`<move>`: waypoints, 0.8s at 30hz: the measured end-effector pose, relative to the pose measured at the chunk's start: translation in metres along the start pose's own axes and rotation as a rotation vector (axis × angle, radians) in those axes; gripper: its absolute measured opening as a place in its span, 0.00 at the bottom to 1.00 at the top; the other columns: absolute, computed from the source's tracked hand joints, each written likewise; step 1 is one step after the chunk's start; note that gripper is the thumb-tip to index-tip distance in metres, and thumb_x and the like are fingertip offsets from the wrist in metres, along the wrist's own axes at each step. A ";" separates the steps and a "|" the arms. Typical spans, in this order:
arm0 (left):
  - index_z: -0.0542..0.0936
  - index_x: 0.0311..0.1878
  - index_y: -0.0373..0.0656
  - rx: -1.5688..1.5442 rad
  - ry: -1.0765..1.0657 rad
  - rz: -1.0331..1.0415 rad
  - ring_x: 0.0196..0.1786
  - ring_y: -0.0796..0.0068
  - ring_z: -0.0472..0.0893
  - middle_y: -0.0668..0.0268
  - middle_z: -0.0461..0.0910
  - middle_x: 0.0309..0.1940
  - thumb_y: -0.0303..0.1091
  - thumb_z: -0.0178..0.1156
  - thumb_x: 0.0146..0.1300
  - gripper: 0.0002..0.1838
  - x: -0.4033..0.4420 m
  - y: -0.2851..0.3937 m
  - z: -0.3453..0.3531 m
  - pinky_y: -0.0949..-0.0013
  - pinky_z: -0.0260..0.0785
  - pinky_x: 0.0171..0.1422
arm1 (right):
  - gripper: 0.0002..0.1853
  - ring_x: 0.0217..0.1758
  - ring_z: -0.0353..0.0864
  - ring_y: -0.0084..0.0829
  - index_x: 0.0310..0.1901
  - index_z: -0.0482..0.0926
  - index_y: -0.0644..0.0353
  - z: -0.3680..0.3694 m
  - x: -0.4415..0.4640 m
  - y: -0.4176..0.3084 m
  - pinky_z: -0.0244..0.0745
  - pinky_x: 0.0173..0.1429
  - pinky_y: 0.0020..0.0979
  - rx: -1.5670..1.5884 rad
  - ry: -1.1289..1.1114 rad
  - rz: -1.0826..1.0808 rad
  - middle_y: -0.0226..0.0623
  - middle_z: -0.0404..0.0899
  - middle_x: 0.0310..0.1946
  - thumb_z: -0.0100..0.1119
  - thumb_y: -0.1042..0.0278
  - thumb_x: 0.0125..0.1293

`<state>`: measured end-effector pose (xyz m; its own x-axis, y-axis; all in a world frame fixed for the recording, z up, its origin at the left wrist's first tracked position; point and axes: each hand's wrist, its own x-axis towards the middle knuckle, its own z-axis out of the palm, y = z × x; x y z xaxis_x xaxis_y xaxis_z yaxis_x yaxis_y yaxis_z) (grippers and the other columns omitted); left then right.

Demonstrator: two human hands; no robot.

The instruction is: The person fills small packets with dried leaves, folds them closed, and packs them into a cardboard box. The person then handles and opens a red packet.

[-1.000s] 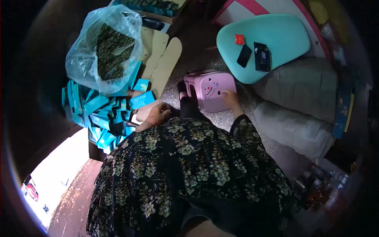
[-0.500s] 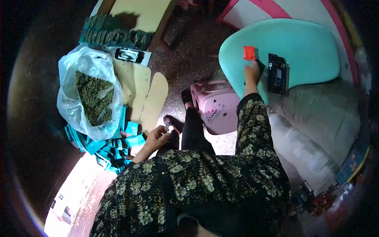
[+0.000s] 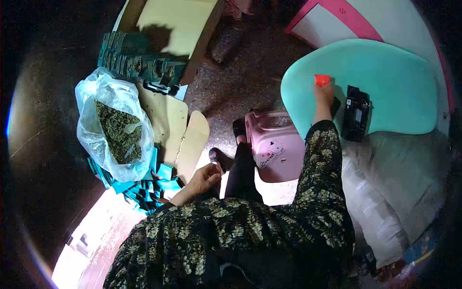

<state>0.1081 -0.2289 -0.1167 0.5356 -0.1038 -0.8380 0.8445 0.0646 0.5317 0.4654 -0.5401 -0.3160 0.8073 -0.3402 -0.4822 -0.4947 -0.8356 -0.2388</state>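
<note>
My right hand (image 3: 325,97) reaches over the turquoise tabletop (image 3: 394,86), its fingers closed on a small red-orange packet (image 3: 322,80). A dark flat object (image 3: 336,106) lies just beside that wrist; what it is I cannot make out. To the right of the hand rests a black device or case (image 3: 356,113). My left hand (image 3: 204,180) hovers by my knee with loosely bent fingers, thumb apart, and nothing visible in it. Nearest to it are several teal packets (image 3: 139,190) and a clear plastic bag (image 3: 86,135) of dried green-brown leaves (image 3: 115,130), with a translucent scoop (image 3: 131,128) on top.
A pink stool (image 3: 281,161) stands between my legs and the turquoise table. Filled dark-green packets (image 3: 139,62) stand in rows at far left, near a small black-framed object (image 3: 161,88) on beige boards (image 3: 192,142). A grey-white wrapped bundle (image 3: 375,207) lies on the right.
The view has shifted, so most things appear lower and farther right. The red-orange packet sits slightly farther from me relative to the black device. My left hand keeps much the same pose.
</note>
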 end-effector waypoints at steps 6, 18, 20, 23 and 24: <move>0.72 0.44 0.41 0.067 -0.040 -0.132 0.36 0.85 0.70 0.72 0.72 0.33 0.30 0.56 0.63 0.08 0.011 0.004 -0.001 0.78 0.65 0.42 | 0.20 0.39 0.81 0.43 0.42 0.77 0.59 0.007 0.001 0.006 0.75 0.41 0.44 0.024 0.157 -0.056 0.44 0.80 0.35 0.61 0.60 0.45; 0.74 0.45 0.41 0.271 -0.037 0.140 0.34 0.82 0.73 0.70 0.75 0.33 0.32 0.56 0.63 0.09 0.042 0.011 0.010 0.76 0.67 0.39 | 0.07 0.18 0.77 0.30 0.28 0.77 0.61 0.042 0.031 0.087 0.71 0.22 0.31 0.433 0.177 -0.154 0.35 0.78 0.21 0.59 0.67 0.49; 0.74 0.46 0.41 0.313 -0.083 0.055 0.34 0.81 0.74 0.68 0.76 0.34 0.33 0.58 0.62 0.11 0.052 0.038 0.015 0.74 0.68 0.40 | 0.12 0.25 0.77 0.41 0.29 0.77 0.64 0.008 -0.004 0.065 0.71 0.31 0.38 0.414 0.160 -0.163 0.45 0.77 0.22 0.55 0.62 0.51; 0.74 0.46 0.42 0.409 -0.064 0.119 0.35 0.79 0.74 0.67 0.77 0.34 0.35 0.60 0.60 0.13 0.067 0.086 0.020 0.73 0.69 0.41 | 0.13 0.28 0.77 0.49 0.30 0.77 0.65 -0.055 -0.084 0.004 0.70 0.34 0.43 0.188 0.144 -0.356 0.51 0.75 0.22 0.51 0.62 0.54; 0.74 0.47 0.42 0.482 -0.030 0.217 0.35 0.78 0.75 0.66 0.77 0.33 0.36 0.61 0.60 0.15 0.071 0.098 0.023 0.72 0.69 0.41 | 0.12 0.28 0.76 0.50 0.29 0.76 0.65 -0.061 -0.104 -0.007 0.69 0.33 0.44 0.239 0.070 -0.451 0.52 0.75 0.22 0.51 0.63 0.54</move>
<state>0.2284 -0.2530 -0.1214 0.6922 -0.1673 -0.7021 0.6136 -0.3757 0.6945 0.4043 -0.5255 -0.2124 0.9729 -0.0032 -0.2312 -0.1451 -0.7869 -0.5998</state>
